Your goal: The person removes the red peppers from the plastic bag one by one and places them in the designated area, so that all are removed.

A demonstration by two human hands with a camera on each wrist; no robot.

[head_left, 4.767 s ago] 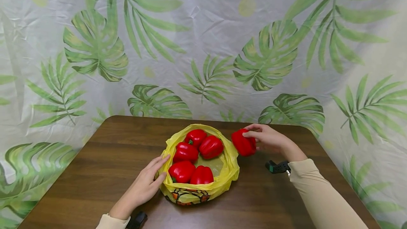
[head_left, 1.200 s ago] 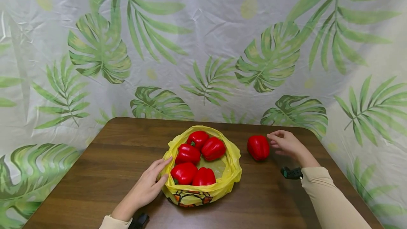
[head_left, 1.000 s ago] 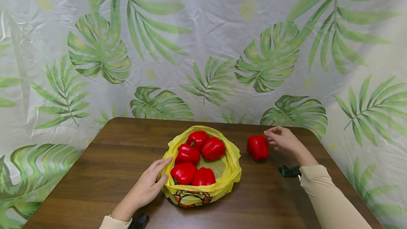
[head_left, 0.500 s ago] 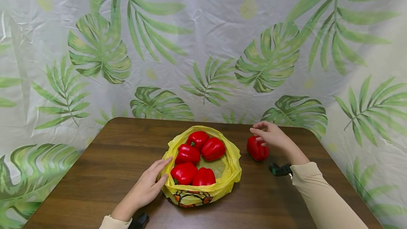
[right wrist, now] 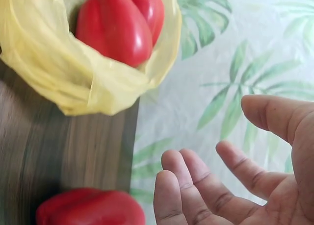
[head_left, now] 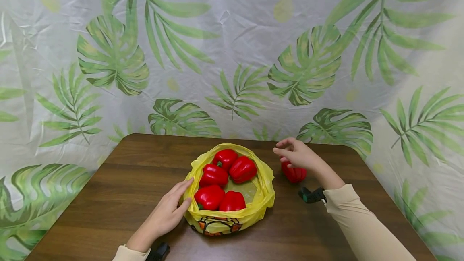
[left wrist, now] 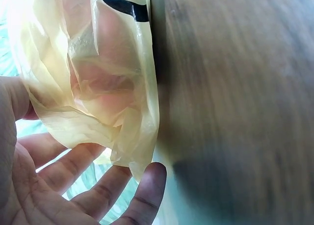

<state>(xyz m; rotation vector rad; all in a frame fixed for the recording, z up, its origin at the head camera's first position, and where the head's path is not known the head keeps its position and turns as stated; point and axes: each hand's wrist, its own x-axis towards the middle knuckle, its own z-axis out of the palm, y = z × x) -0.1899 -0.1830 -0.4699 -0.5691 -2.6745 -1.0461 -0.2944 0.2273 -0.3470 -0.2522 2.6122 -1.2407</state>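
**A:** Start close in. What have my hands got?

**B:** From here I read your left hand as resting flat, fingers straight, against the near-left side of the yellow plastic bag. The left wrist view shows the fingertips touching the film, nothing gripped. Your right hand hangs in the air with loosely curved fingers and holds nothing; the right wrist view shows an empty palm.

**A:** And the peppers?

**B:** Five red bell peppers lie in the open bag, between the two hands. The nearest pair sits just beyond the left fingertips. A sixth, the loose red bell pepper, lies on the counter directly under the right hand and a little toward me, partly hidden by it.

**A:** Which hand is nearer the bag's contents from the far side?

**B:** I'd say the right. The far peppers lie to its left and slightly nearer me, just apart from its fingertips, with the bag's rim between. They lie tilted, with no single long axis I can call.

**A:** Surface and room?

**B:** Dark wood-grain counter with rounded far corners. Behind it, a pale backdrop printed with green palm leaves.
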